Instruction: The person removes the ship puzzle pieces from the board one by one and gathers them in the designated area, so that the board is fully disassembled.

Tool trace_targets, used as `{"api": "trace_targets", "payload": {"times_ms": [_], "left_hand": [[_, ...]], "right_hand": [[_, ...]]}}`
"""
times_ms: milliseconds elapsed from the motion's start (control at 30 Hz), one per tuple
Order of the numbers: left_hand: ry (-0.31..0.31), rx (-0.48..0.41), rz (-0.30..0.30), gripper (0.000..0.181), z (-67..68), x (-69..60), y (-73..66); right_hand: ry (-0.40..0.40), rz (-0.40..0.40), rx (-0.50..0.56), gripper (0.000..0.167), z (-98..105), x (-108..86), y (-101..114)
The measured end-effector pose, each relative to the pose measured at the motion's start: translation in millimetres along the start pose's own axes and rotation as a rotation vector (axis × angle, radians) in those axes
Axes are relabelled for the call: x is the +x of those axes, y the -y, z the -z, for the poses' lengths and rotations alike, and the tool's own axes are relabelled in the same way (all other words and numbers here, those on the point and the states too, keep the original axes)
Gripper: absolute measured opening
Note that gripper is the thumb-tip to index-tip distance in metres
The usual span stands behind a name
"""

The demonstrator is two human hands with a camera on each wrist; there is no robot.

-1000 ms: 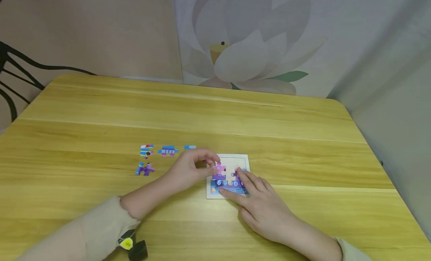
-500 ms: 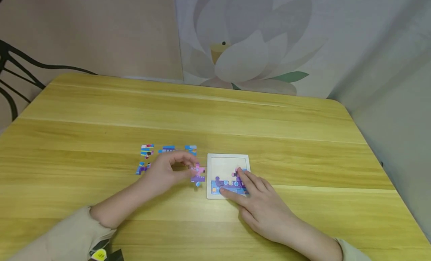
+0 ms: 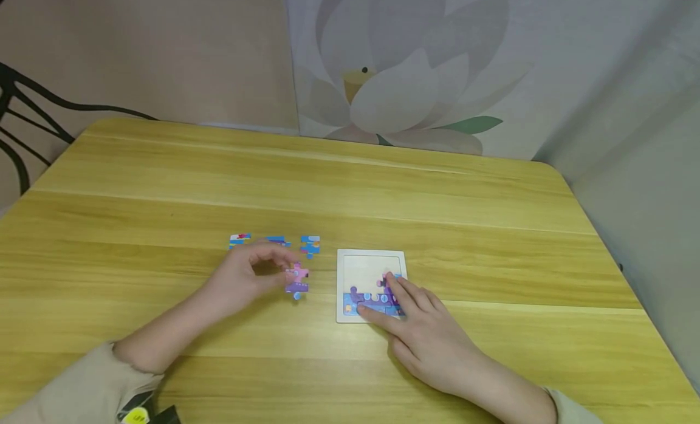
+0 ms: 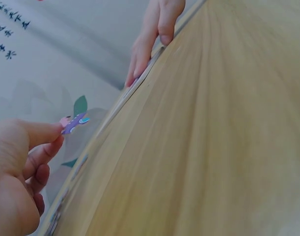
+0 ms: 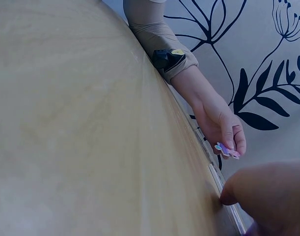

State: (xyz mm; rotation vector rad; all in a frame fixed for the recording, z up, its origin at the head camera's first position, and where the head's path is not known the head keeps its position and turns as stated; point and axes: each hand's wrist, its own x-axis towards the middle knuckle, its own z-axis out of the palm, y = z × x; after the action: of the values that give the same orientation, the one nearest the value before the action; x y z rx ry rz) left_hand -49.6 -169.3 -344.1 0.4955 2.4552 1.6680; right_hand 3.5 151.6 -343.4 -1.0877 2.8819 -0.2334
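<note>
My left hand [image 3: 240, 281] pinches a pink and purple puzzle piece [image 3: 297, 279] between thumb and fingers, left of the white puzzle tray [image 3: 340, 290]. In the left wrist view the same piece [image 4: 75, 123] is held above the table by the hand [image 4: 14, 167]. My right hand [image 3: 437, 336] lies over the tray's lower right, its spread fingers resting on the fitted pieces [image 3: 372, 300]. Blue and purple pieces line the tray's bottom and part of its right side; its upper left shows bare board.
Loose pieces lie behind and beside the left hand: a striped one [image 3: 239, 239], a blue and purple one [image 3: 277, 240] and a blue one [image 3: 310, 245]. The wooden table [image 3: 465, 217] reaches back to a wall with a flower picture. A black chair [image 3: 33, 102] stands at far left.
The left hand has lifted the pink and purple piece away from the tray and carried it to the left. The right hand has stayed on the tray.
</note>
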Motion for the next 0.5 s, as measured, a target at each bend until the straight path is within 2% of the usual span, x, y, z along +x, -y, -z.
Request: {"api": "trace_targets", "payload": {"times_ms": [167,500], "left_hand": [[-0.022,0.043,0.005,0.018,8.3,-2.5,2.2],[-0.055,0.155,0.053,0.015,23.7,-4.9,7.5]], "right_hand": [[0.002,0.001,-0.002,0.050,0,0.1,0],[-0.024,0.018,-0.002,0.051,0,-0.1,-1]]}}
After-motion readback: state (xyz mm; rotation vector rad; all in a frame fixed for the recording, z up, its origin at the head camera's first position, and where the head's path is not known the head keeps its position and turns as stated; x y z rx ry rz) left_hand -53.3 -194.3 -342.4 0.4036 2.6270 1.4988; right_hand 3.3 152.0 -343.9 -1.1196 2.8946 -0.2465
